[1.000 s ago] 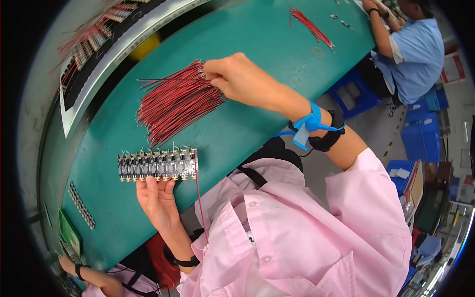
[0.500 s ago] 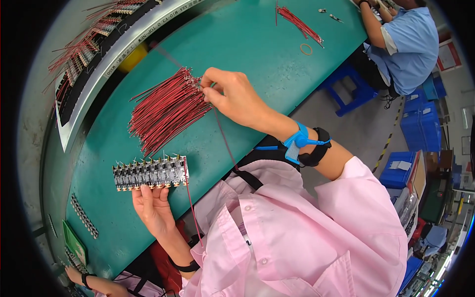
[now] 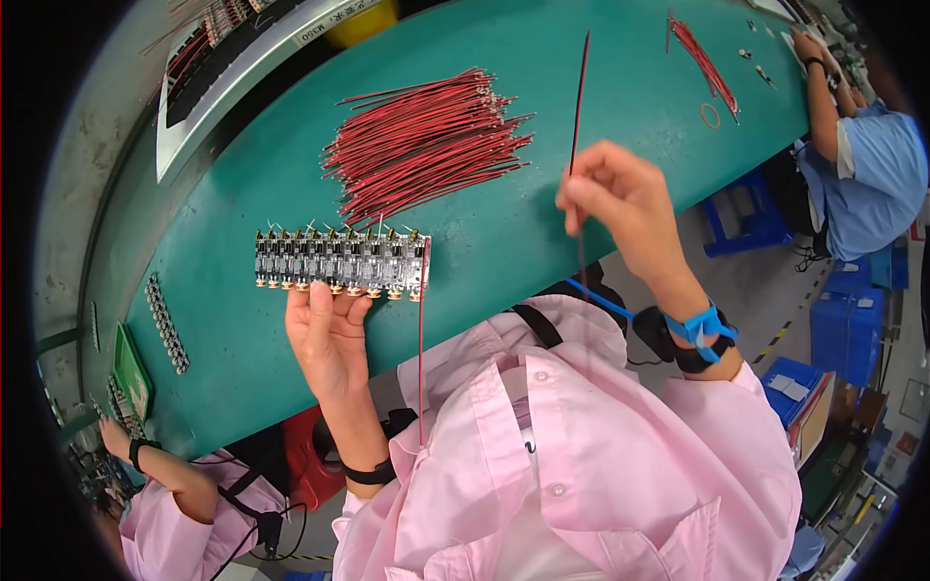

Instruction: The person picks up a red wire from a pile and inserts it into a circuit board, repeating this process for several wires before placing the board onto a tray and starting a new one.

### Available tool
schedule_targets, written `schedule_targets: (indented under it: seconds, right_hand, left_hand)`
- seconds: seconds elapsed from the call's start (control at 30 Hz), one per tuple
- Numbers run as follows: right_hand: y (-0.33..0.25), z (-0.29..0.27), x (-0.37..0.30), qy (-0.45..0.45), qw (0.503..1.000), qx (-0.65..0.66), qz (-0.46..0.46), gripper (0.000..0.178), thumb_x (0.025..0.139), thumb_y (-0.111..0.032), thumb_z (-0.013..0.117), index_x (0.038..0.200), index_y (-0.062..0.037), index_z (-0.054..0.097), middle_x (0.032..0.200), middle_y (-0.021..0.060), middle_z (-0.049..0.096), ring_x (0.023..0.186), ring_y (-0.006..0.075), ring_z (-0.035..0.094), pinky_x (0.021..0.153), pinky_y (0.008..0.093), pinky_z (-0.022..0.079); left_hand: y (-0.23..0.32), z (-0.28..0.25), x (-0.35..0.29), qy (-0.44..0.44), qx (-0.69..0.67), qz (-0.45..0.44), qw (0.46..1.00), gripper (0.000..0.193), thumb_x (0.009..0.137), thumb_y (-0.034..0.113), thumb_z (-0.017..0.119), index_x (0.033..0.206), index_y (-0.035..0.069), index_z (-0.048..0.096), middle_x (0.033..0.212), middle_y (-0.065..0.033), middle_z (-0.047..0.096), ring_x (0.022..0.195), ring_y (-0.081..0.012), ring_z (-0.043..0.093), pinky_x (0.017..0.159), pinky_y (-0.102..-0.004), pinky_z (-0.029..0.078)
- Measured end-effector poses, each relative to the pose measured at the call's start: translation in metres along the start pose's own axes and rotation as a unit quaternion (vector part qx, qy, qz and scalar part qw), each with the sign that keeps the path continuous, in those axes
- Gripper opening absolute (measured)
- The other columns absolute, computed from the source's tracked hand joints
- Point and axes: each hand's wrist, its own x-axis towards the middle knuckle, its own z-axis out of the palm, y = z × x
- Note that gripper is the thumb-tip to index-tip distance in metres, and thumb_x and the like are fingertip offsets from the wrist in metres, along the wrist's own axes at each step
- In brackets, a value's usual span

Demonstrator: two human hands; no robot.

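My left hand [image 3: 327, 334] grips a panel of small circuit boards [image 3: 339, 263] by its near edge, with the fingers beneath and the thumb at the front. One red wire [image 3: 421, 349] hangs from the panel's right end down to my pink sleeve. Raised over the right part of the table, my right hand [image 3: 625, 203] pinches a single red wire [image 3: 582, 92]. That wire runs up past the fingertips, and its lower part is blurred below the hand. Beyond the panel lies a thick pile of red wires [image 3: 426, 145], apart from my right hand.
A smaller red wire bundle [image 3: 705, 68] and a rubber band [image 3: 710, 116] lie at the far right, near a co-worker in blue [image 3: 877, 179]. At left are a strip of small parts [image 3: 167, 324], a green tray [image 3: 131, 373] and another person's hand [image 3: 116, 441]. A metal-edged rack [image 3: 242, 73] stands behind.
My right hand has moved right, away from the pile's wire ends, with the wire now upright in its fingers. The whole view has shifted; my left hand still holds the panel.
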Motion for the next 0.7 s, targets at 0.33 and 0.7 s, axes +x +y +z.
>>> schedule_targets:
  seconds: [0.33,0.7]
  right_hand:
    - [-0.021,0.006,0.046,0.000,0.984,0.164,0.063,0.007,0.076,-0.007,0.048,0.076,-0.0019,0.044,0.069,0.0088,0.054,0.048,0.0091,0.047,0.044,0.0187,0.039]
    - [0.008,0.010,-0.053,-0.312,0.940,0.049,0.128,0.006,0.073,-0.004,0.050,0.070,-0.0012,0.046,0.084,0.0099,0.055,0.081,0.0119,0.050,0.072,0.0240,0.039]
  left_hand:
    - [0.006,-0.002,0.001,-0.004,-0.026,0.026,0.999,0.020,0.080,0.008,0.044,0.098,0.000,0.041,0.087,-0.0106,0.054,0.072,-0.0171,0.058,0.059,-0.0249,0.051]
    - [0.011,-0.011,-0.001,0.007,-0.026,0.040,0.999,0.020,0.080,0.007,0.044,0.099,-0.001,0.040,0.086,-0.0112,0.055,0.072,-0.0162,0.058,0.060,-0.0246,0.051]
